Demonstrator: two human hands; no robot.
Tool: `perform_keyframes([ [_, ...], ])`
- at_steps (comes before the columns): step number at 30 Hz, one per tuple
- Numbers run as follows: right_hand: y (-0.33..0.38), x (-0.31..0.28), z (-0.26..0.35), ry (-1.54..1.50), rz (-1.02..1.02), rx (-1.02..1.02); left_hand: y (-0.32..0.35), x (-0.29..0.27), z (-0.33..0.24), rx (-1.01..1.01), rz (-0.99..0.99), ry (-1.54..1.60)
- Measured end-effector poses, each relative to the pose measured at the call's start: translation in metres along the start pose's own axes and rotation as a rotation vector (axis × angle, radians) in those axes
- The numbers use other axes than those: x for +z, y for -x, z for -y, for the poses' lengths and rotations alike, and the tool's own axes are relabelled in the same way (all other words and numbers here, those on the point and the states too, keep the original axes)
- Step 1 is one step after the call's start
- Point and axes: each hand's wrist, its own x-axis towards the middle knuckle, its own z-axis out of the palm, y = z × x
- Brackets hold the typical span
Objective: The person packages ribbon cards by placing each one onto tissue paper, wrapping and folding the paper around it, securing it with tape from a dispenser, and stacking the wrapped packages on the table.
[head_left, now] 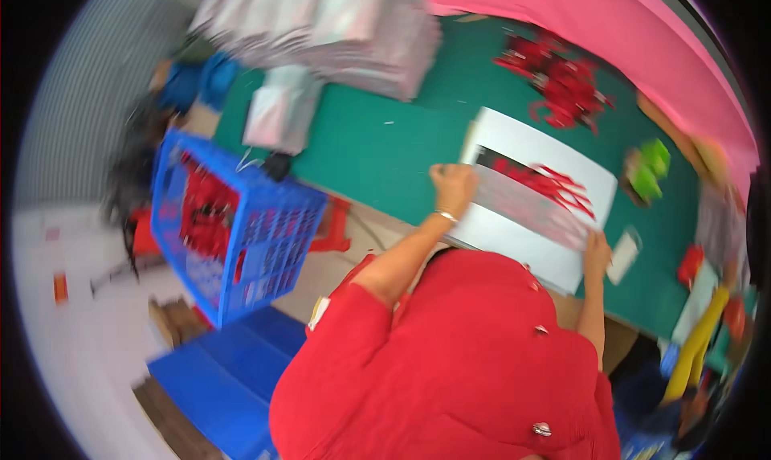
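A translucent, pale strip (530, 207) that looks like plastic film stretches between my hands, above a white board (554, 151). My left hand (455, 188) is closed at its left end, and my right hand (597, 255) pinches around its right end. Along the strip's far side lie several thin red straps (550, 183), with a dark band (490, 157) at their left end. Some red shows faintly through the film. Motion blur hides the fingertips and whether the straps are attached to the strip.
On the green table (385, 163) stand stacked pale packets (337, 34) and a smaller stack (281, 110). Beyond the board lies a red strap pile (562, 82). To the right are a bright green object (649, 169) and a white rectangular object (624, 255). A blue crate (281, 247) holding red items stands left.
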Motion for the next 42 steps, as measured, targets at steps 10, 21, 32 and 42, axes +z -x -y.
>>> perform_keyframes([
  [10, 0.003, -0.002, 0.002, 0.284, -0.131, 0.229, -0.014, -0.001, -0.003, -0.176, 0.149, -0.342],
  [21, -0.042, 0.042, 0.169, -0.048, -0.178, -0.765, -0.023, -0.016, -0.011, -0.212, 0.179, -0.228],
  [32, -0.044, 0.059, 0.149, -0.2, -0.112, -0.714, -0.022, -0.031, 0.002, -1.028, 0.41, 0.529],
  [42, -0.044, 0.054, 0.152, -0.185, -0.124, -0.746, -0.15, 0.028, -0.021, -0.691, 0.562, 0.737],
])
